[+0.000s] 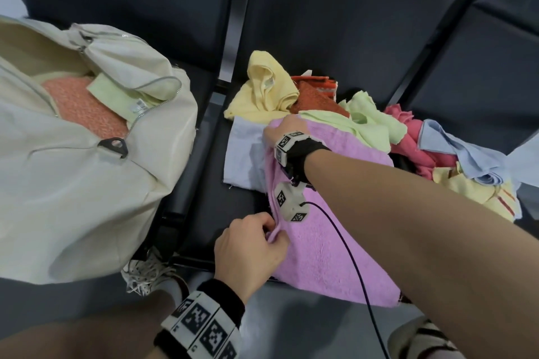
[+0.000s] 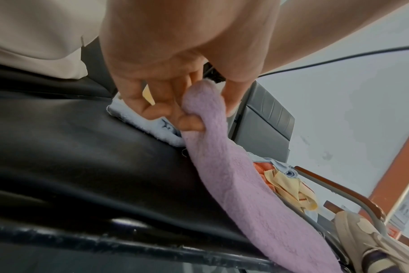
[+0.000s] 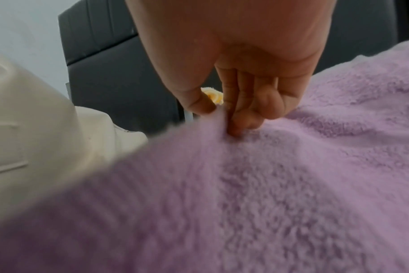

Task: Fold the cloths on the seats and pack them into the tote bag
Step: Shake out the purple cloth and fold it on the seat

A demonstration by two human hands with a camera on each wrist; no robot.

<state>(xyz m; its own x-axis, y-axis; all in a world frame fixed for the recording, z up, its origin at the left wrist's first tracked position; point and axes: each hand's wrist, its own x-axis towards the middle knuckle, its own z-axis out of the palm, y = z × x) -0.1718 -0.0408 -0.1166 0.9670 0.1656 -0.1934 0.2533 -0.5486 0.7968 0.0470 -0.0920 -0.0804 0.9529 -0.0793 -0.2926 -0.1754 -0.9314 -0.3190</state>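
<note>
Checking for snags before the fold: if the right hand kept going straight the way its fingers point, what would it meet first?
Probably the yellow cloth: the right hand, pinching the purple towel, points at the pile just beyond. Depth is unclear.

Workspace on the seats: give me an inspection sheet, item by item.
Surface: black padded seat, partly covered by cloths.
Job's things: fluffy lilac towel spread over the seat edge; beige zip tote bag open, with an orange cloth inside.
Clutter: loose pile of yellow, green, pink and blue cloths.
Grippers: left hand pinches the towel's near corner; right hand pinches its far corner.
Cables: thin black wire from the right wrist unit.
Surroundings: dark seat backs, grey floor.
</note>
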